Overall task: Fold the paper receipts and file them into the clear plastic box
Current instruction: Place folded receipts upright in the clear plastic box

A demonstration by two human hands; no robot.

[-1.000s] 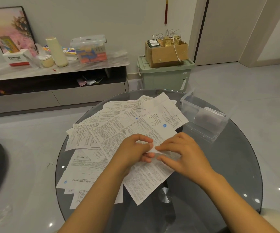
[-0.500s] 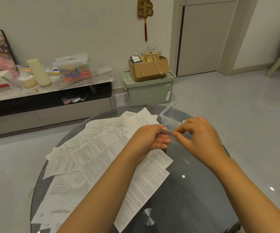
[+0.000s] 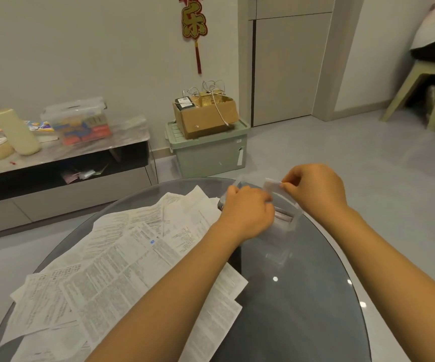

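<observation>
A loose spread of printed paper receipts (image 3: 122, 259) covers the left half of the round dark glass table (image 3: 302, 296). The clear plastic box (image 3: 284, 220) stands at the table's far side, with folded papers visible inside it. My right hand (image 3: 315, 190) pinches a small folded receipt (image 3: 272, 184) just above the box's far end. My left hand (image 3: 247, 211) is curled over the box's near left rim; what its fingers hold is hidden.
A green storage bin (image 3: 208, 150) with a cardboard box (image 3: 206, 116) on top stands on the floor behind the table. A low TV cabinet (image 3: 62, 163) with containers runs along the left wall. A stool (image 3: 417, 87) with a seated person is at the far right.
Both hands lifted off the receipt pile and moved right and away to the clear box, carrying the folded receipt. The view has swung up and to the right.
</observation>
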